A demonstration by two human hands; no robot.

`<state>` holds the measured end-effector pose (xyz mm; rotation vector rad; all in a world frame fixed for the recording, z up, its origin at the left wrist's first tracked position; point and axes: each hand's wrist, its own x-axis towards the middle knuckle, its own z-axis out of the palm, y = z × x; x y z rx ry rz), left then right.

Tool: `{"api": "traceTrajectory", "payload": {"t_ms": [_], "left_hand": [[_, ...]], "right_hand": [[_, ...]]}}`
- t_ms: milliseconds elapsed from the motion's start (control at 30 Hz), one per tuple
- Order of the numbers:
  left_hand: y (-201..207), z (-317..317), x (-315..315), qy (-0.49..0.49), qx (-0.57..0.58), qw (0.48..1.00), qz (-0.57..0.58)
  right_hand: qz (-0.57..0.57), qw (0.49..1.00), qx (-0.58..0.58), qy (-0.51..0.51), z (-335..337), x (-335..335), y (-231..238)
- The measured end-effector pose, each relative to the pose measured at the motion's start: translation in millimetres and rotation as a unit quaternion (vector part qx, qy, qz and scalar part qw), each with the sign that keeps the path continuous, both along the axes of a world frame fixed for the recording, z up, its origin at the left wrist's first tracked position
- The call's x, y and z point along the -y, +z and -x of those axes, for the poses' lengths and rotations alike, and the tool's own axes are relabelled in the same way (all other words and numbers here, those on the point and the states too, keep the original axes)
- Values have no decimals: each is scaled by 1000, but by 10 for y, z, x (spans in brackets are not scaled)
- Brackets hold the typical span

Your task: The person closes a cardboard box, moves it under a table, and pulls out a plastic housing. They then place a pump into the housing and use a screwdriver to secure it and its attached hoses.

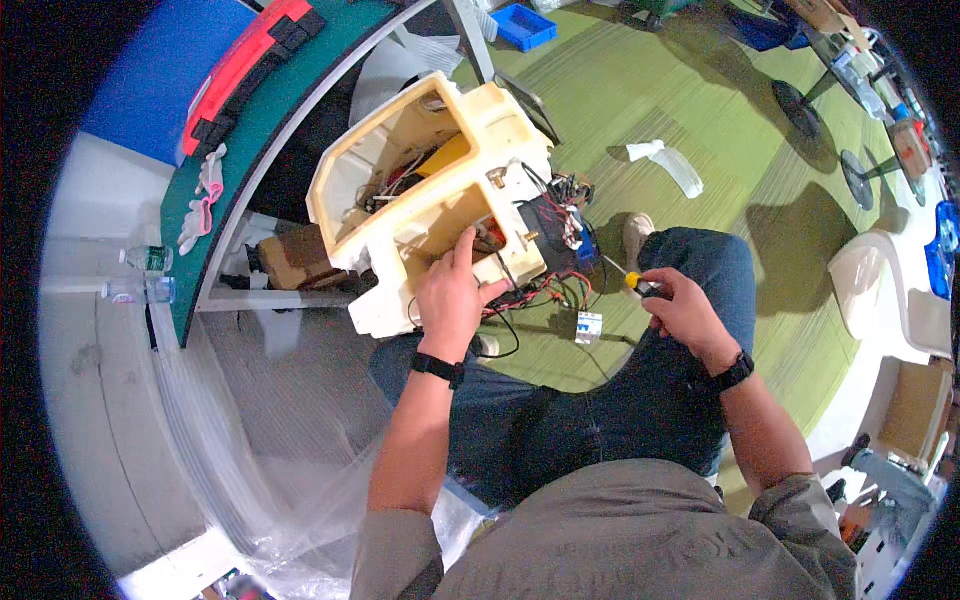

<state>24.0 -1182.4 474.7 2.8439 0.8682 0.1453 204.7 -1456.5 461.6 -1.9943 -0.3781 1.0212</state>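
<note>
A cream plastic housing point(462, 205) with two open compartments sits in front of my knees, tilted. My left hand point(450, 305) lies on its near wall, index finger stretched along the edge and thumb spread apart. In my right hand point(685, 312) is a screwdriver point(634, 281) with a yellow and black handle. Its thin shaft points left toward a blue part point(586, 250) beside a black box point(545, 228). Red and black wires point(565, 287) spill from the housing's right side. A small white circuit breaker point(589, 327) is close to these wires. Whether the screwdriver tip touches anything, I cannot tell.
A green-topped bench point(243, 150) on the left carries a red and black case point(245, 65), gloves point(204, 200) and plastic bottles point(147, 260). A cardboard box point(300, 257) stands underneath. On the floor are a blue tray point(525, 28) and a white strip point(668, 165); a white chair point(880, 285) stands right.
</note>
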Motion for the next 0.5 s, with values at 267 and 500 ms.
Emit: {"api": "traceTrajectory", "payload": {"t_ms": [267, 500], "left_hand": [[14, 73, -5, -5, 86, 993, 86], [67, 398, 130, 70, 223, 961, 148]], "right_hand": [[-32, 995, -65, -67, -14, 306, -114], [-41, 992, -115, 2, -244, 67, -278]]}}
